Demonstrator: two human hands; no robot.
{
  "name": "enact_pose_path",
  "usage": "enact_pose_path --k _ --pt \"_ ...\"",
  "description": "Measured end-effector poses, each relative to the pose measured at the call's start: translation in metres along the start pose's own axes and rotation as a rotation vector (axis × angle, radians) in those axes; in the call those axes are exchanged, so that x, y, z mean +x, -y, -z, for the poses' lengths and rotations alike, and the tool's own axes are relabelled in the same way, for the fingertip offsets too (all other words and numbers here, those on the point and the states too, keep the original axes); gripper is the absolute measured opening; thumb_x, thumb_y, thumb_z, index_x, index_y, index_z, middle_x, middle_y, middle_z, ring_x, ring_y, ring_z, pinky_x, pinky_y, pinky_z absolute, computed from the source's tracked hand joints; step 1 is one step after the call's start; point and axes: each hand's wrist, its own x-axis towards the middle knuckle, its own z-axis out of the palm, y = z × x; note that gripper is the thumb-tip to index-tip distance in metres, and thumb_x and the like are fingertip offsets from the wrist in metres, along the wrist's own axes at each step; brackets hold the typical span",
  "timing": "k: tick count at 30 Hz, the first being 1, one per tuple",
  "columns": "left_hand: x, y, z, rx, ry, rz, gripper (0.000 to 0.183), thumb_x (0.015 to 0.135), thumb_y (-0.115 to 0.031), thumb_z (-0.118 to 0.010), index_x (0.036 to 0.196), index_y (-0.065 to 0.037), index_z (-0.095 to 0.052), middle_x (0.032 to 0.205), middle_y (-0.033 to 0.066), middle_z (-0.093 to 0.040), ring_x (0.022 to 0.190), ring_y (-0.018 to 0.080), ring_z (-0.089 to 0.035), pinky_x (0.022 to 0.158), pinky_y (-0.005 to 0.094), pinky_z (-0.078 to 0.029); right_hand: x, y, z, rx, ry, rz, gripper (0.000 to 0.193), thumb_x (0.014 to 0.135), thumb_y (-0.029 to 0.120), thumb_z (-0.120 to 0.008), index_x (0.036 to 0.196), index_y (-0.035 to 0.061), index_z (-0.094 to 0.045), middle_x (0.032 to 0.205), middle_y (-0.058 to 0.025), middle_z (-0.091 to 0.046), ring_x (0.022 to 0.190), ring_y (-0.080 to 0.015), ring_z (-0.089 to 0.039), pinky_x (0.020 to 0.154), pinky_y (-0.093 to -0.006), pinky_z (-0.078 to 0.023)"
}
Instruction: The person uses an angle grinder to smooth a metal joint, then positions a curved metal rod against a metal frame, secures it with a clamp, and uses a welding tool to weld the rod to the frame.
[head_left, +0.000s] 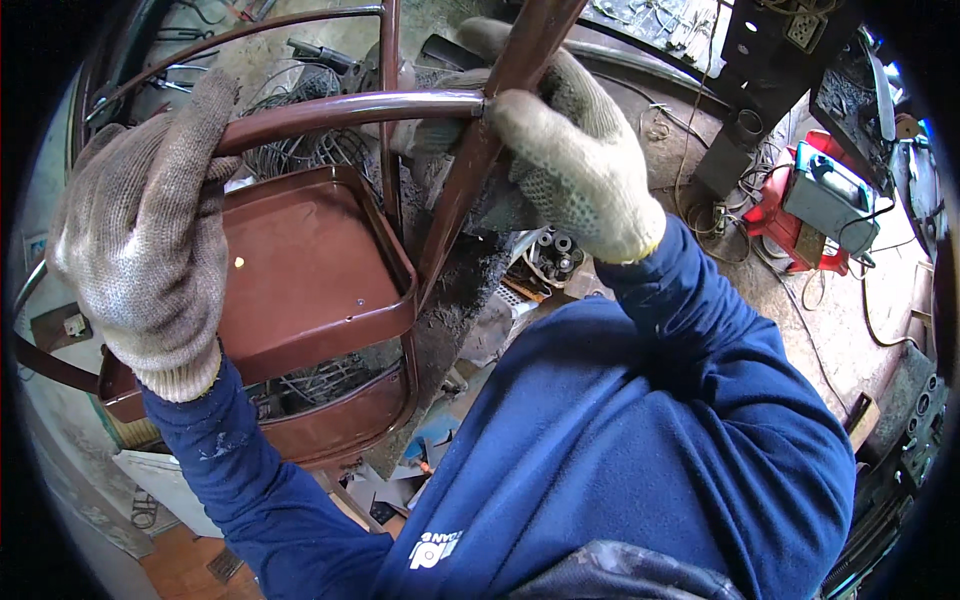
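A glossy brown metal chair frame [345, 110] with curved tubes fills the left half of the view. My left hand [150, 225], in a soiled knit work glove, is closed around the left part of the upper curved tube, its index finger stretched upward. My right hand [590, 165], in a lighter dotted glove, grips the slanted brown post [455, 215] beside the joint where that tube meets it. The thumb lies on the near side, and fingertips show beyond the post. Below the tube sits a shallow brown tray-like panel [310, 260] with raised edges and a small yellow spot.
Coiled wire [310, 145] lies behind the frame. A dark, dirty bench surface [455, 285] lies under and beside it. To the right, a grey box-shaped device [830, 200] rests on a red stand [775, 215], with cables trailing across the floor. Scraps lie near my body.
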Motion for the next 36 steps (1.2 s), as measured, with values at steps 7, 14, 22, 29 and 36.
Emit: enact_pose_path --k 7,14,22,29,36 --pt "0.001 -0.001 -0.002 -0.002 -0.044 0.002 0.066 0.057 -0.001 -0.075 0.122 -0.015 -0.071 0.093 0.0086 -0.070 0.089 0.0266 -0.068 0.087 0.0424 -0.055 0.005 0.014 0.003 -0.100 0.047 -0.053 0.040 0.091 0.019 -0.072 0.126 0.0048 -0.061 0.110 -0.0035 -0.067 0.098 -0.0116 -0.062 0.091 -0.0296 -0.050" --pt "0.002 0.000 -0.002 -0.023 -0.031 -0.011 0.065 0.060 0.000 -0.075 0.123 -0.016 -0.070 0.092 0.0087 -0.070 0.087 0.0268 -0.068 0.086 0.0409 -0.055 0.007 0.008 0.007 0.021 0.081 -0.091 0.042 0.092 0.022 -0.071 0.127 0.0027 -0.061 0.114 -0.0050 -0.067 0.101 -0.0122 -0.061 0.092 -0.0287 -0.050" --pt "0.001 0.003 -0.001 0.017 -0.020 -0.043 0.052 0.069 0.001 -0.077 0.120 -0.013 -0.071 0.094 0.0099 -0.071 0.086 0.0263 -0.069 0.085 0.0407 -0.055 0.011 -0.006 0.024 0.077 0.107 -0.133 0.045 0.096 0.031 -0.066 0.131 0.0030 -0.059 0.115 -0.0029 -0.065 0.100 -0.0094 -0.059 0.088 -0.0264 -0.049" --pt "0.002 -0.001 0.001 0.016 -0.004 -0.014 0.051 0.071 0.002 -0.076 0.120 -0.012 -0.071 0.094 0.0097 -0.071 0.085 0.0262 -0.068 0.085 0.0412 -0.055 0.006 -0.007 0.017 0.094 0.046 -0.113 0.045 0.096 0.032 -0.066 0.130 0.0032 -0.059 0.112 -0.0022 -0.066 0.098 -0.0083 -0.058 0.087 -0.0260 -0.050" --pt "0.001 0.000 -0.002 -0.030 -0.032 -0.010 0.053 0.071 0.003 -0.076 0.121 -0.014 -0.071 0.093 0.0079 -0.071 0.084 0.0252 -0.068 0.087 0.0417 -0.055 0.007 -0.003 0.023 0.152 0.023 -0.197 0.046 0.096 0.035 -0.066 0.129 0.0035 -0.060 0.108 -0.0013 -0.066 0.092 -0.0085 -0.059 0.080 -0.0259 -0.050"
